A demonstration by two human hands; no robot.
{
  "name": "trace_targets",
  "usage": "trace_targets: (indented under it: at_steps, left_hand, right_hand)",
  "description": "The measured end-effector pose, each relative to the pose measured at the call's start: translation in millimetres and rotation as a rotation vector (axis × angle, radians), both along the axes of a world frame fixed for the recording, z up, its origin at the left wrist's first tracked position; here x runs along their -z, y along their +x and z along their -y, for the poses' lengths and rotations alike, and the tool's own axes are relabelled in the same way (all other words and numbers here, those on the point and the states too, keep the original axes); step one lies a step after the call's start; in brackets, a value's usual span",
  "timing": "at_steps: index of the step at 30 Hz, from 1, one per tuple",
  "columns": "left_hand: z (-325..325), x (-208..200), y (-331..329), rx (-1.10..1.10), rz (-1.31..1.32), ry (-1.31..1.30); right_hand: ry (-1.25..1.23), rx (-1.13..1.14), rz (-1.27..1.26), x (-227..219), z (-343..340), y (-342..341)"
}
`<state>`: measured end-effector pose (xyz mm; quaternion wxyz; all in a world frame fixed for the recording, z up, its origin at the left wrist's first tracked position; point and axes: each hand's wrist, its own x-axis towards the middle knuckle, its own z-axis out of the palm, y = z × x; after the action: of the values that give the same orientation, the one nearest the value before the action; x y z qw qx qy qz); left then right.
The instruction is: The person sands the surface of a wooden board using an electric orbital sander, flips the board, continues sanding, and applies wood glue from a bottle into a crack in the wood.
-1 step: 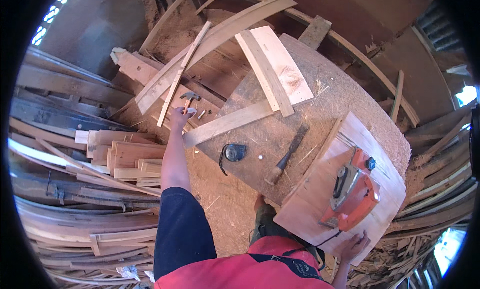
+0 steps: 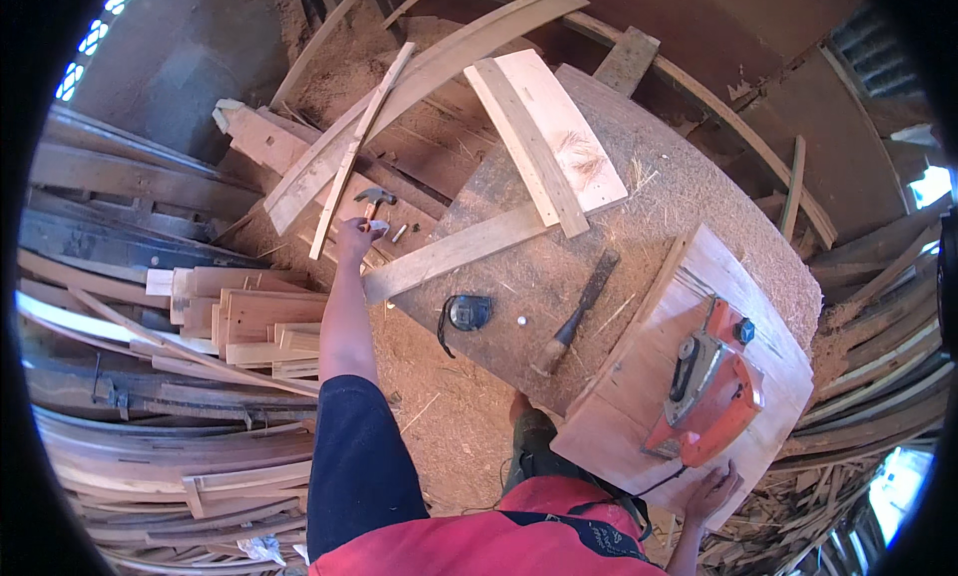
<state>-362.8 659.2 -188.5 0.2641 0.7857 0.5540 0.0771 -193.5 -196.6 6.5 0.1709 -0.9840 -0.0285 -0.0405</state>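
My left hand (image 2: 353,239) reaches out on the far left, its fingers closed around a small whitish piece (image 2: 378,229). Just beyond the fingers lies a claw hammer (image 2: 373,199) with an orange handle, whose lower end is close to the hand. A short whitish stub (image 2: 399,233) is beside it. My right hand (image 2: 713,492) rests with its fingers spread on the near edge of a broad wooden panel (image 2: 609,416). On that panel, a little beyond the hand, an orange electric planer (image 2: 707,386) lies on its side with its cord trailing toward me.
A sawdust-covered bench (image 2: 679,167) carries a black tape measure (image 2: 467,313), a dark-handled chisel (image 2: 577,317), a small white cap (image 2: 521,320) and pale boards (image 2: 559,127). A long curved plank (image 2: 439,72) lies beyond. Stacked timber (image 2: 269,322) fills the left; more planks (image 2: 878,396) line the right.
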Motion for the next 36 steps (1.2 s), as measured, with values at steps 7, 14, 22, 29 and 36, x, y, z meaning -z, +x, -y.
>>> trace_targets:
  at_steps: [7,14,22,29,36]
  left_hand:
    - [-37,14,-25,0.025,0.089,-0.023]
    - [28,-139,8,-0.3,0.739,-0.438]
    - [196,-309,74,0.094,0.979,-0.407]
    - [487,-329,113,0.643,0.79,-0.648]
    - [716,-295,156,0.943,0.593,-0.836]
  right_hand:
    - [-0.023,-0.13,0.06,2,-8,11]
    - [0.003,-0.105,0.088,3,-3,2]
    - [0.36,0.018,0.114,17,12,-5]
    - [1.126,-0.247,-0.452,-13,-26,9]
    - [1.708,-0.382,-0.633,-53,45,-3]
